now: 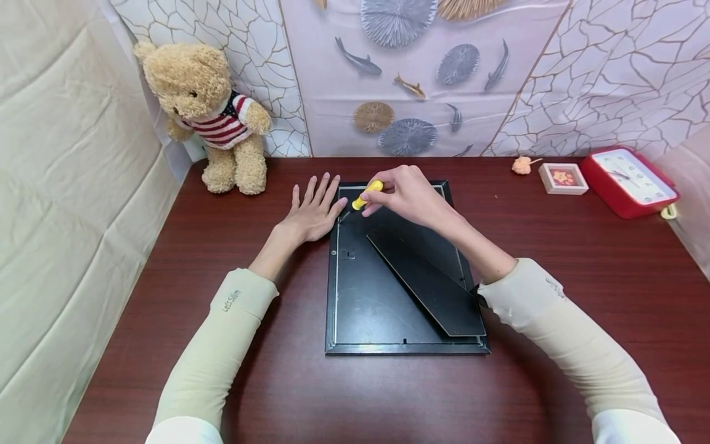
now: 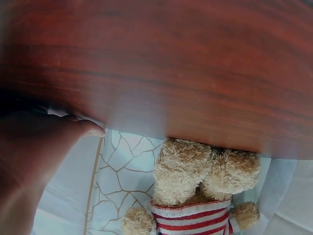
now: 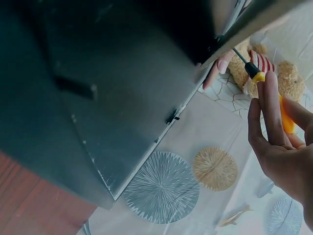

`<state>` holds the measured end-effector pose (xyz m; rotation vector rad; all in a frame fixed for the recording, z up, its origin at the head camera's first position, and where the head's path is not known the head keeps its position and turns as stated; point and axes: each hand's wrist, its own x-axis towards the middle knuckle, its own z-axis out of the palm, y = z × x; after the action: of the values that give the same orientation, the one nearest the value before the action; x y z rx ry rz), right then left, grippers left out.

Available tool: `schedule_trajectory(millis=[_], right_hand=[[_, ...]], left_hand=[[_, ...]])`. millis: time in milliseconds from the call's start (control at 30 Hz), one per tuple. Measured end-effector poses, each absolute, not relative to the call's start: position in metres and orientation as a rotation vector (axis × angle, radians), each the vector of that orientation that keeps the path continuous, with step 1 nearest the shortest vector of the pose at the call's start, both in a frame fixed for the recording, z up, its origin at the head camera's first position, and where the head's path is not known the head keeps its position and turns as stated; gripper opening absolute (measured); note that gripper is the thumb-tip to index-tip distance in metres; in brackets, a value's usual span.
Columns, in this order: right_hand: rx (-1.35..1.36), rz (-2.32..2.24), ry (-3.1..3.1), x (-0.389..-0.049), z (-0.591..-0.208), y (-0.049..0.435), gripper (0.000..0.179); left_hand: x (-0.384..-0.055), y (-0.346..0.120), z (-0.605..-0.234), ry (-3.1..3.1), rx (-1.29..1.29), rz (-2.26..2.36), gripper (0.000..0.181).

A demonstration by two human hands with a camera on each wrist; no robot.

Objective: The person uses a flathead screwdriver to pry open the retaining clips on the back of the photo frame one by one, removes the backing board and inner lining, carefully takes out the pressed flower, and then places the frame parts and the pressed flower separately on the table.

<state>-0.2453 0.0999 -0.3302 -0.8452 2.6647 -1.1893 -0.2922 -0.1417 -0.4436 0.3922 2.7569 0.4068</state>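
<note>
A black picture frame (image 1: 383,296) lies back side up on the table, its stand leg (image 1: 427,283) slanting across the backing board. My right hand (image 1: 413,196) holds a small yellow-handled screwdriver (image 1: 368,194) between thumb and fingers. The screwdriver's tip points down at the inner left edge of the frame, near its upper corner. Beside that edge my left hand (image 1: 313,213) rests with fingers spread, the thumb over the frame's border. In the right wrist view the screwdriver's yellow handle (image 3: 286,117) shows within the curled fingers, with its dark shaft reaching to the frame edge.
A teddy bear (image 1: 213,117) in a striped sweater sits at the back left of the dark red wooden table (image 1: 166,296). At the back right stand a red clock (image 1: 629,182), a small pink box (image 1: 563,179) and a peach-coloured item (image 1: 522,164). A patterned backdrop hangs behind.
</note>
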Motion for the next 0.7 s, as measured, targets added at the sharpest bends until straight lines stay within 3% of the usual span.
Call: schedule_trajectory(millis=[500, 700], right_hand=[[-0.868, -1.251, 2.624, -0.249, -0.332, 0.095, 0.017], [-0.745, -1.315, 2.578, -0.249, -0.340, 0.110, 0.020]], left_hand=[[-0.286, -0.139, -0.437, 2.744, 0.380, 0.405, 0.074], [-0.288, -0.141, -0.440, 2.750, 0.391, 0.420, 0.073]])
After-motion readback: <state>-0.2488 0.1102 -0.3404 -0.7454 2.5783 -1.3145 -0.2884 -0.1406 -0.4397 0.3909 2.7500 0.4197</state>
